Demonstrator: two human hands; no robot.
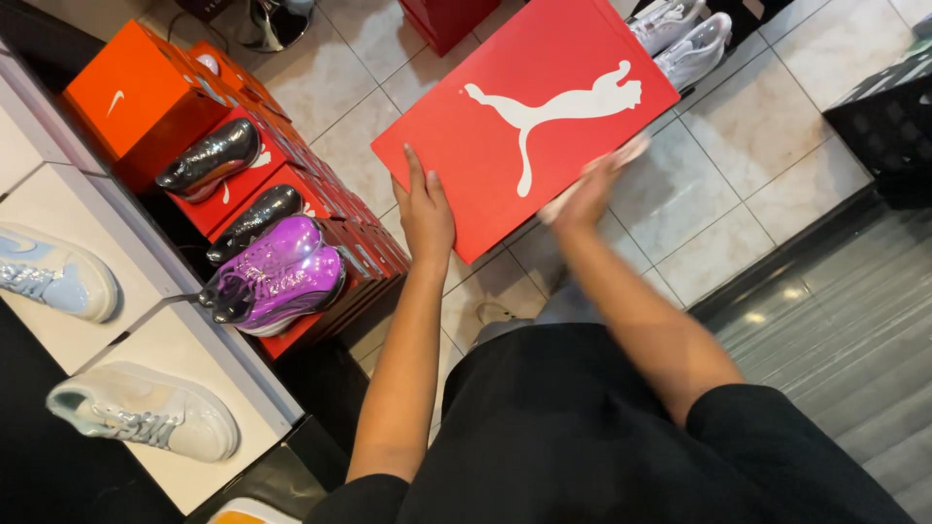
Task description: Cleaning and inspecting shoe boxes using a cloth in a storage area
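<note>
Head view, purple shoe (pixel 277 277) on stacked red boxes at left, my left hand (pixel 425 209) flat, fingers together on the red shoebox lid (pixel 524 121), my blurred right hand (pixel 587 189) pressing a pale cloth (pixel 621 155), grip unclear to me.

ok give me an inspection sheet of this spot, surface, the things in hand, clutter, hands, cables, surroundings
surface: pale tiled floor; white display shelf at left.
job's things: large red shoebox with a white leaping-cat mark, held tilted above the floor; a pale cloth lies on its lid.
clutter: orange box and a stack of red boxes, with a purple shoe and two dark shoes on top; light sneakers on the shelf.
grippers: left hand steadies the box's lower edge; right hand presses the cloth on the lid, blurred.
cables: nothing seen.
surroundings: black crate at right, white shoes beyond the box, dark grooved flooring.
</note>
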